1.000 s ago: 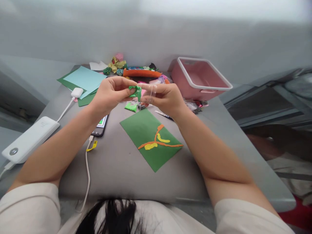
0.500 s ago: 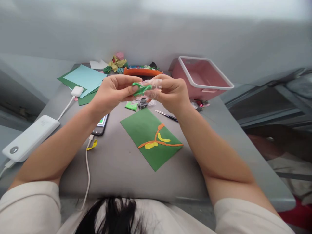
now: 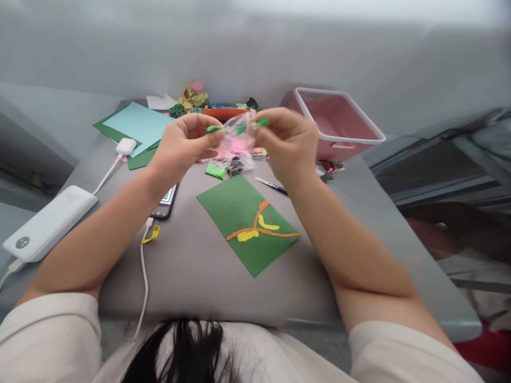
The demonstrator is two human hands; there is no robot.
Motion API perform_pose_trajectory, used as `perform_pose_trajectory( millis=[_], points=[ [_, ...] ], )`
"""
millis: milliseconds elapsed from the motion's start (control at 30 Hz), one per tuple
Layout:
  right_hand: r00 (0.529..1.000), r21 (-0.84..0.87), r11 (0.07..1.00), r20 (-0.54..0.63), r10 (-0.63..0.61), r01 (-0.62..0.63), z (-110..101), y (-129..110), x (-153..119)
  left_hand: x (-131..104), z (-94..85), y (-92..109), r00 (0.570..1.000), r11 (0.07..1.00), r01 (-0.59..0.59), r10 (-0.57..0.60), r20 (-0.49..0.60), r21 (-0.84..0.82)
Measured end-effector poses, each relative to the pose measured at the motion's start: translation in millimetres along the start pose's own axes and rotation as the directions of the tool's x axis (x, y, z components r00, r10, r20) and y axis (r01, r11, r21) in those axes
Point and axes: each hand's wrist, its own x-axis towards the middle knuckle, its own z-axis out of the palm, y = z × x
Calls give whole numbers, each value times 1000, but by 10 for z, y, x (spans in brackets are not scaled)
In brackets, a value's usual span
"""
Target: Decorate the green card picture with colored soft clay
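My left hand [image 3: 181, 141] is closed in a pinch on a clear plastic bag [image 3: 239, 127], with a bit of green clay showing at the thumb. Across from it, my right hand [image 3: 289, 143], blurred by motion, pinches a lump of green clay [image 3: 262, 122] at the bag's other side. More green shows through the crumpled plastic. Below the hands lies a green sheet [image 3: 223, 205] bearing a branching orange clay strip [image 3: 275, 234] and two yellow clay pieces [image 3: 247, 236]. Just beyond that sheet is a small bright green packet [image 3: 215, 170] beside a dark one [image 3: 234, 166].
Scissors [image 3: 271, 185] lie near my right wrist. A pink basket [image 3: 339, 142] stands at the back right. Blue and green paper [image 3: 138, 125], a power bank [image 3: 50, 223], a cable [image 3: 144, 276] and a phone [image 3: 165, 205] are on the left. Crumpled paper [image 3: 194, 98] sits at the back.
My hands have drawn apart, the right one moving right and slightly up. The bag is now stretched between them, with pink showing behind or through it.
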Motion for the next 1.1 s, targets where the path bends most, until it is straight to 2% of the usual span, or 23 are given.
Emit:
perform_pose_trajectory(
  millis=[67,133,200,267,333,433,500,600,700,800,900,967,1033,1100],
  points=[
    [979,115,991,-182,92,-71,-133,59,110,51,-63,-51,998,1000,10,-11,-60,-17],
    [954,192,975,-251,161,-114,-268,150,214,88,-111,-98,996,999,18,-20,-86,-26],
    [969,225,961,-150,197,-161,-346,252,273,104,-124,-136,996,999,35,-37,-81,-31],
    [972,214,949,8,234,-230,-327,329,268,103,-106,-166,997,998,55,-57,-60,-42],
    [942,189,926,144,304,-328,-222,350,204,95,-75,-186,996,996,71,-74,-48,-51],
    [903,157,902,225,365,-403,-17,280,62,80,-40,-193,995,996,86,-87,-48,-38],
    [910,51,935,257,327,-350,74,222,-10,70,-28,-181,995,996,88,-89,-34,-28],
    [953,-25,968,170,250,-249,96,204,-41,63,-15,-147,996,996,85,-86,-16,-38],
    [967,-18,972,99,236,-235,31,243,-14,75,-17,-108,988,988,154,-154,0,-23],
    [958,-46,977,190,214,-209,-30,226,5,92,-44,-69,976,972,208,-213,36,112],
    [918,-133,978,346,196,-159,-31,136,-13,83,-69,-29,991,966,82,-104,78,246],
    [896,-153,977,396,201,-151,0,84,-35,65,-71,-7,992,960,-13,-22,125,279],
    [897,-147,975,387,211,-166,32,68,-50,50,-64,4,991,957,-73,38,126,281],
    [927,-130,977,316,200,-167,50,83,-53,41,-53,5,996,962,-77,62,66,261]
  ],
)
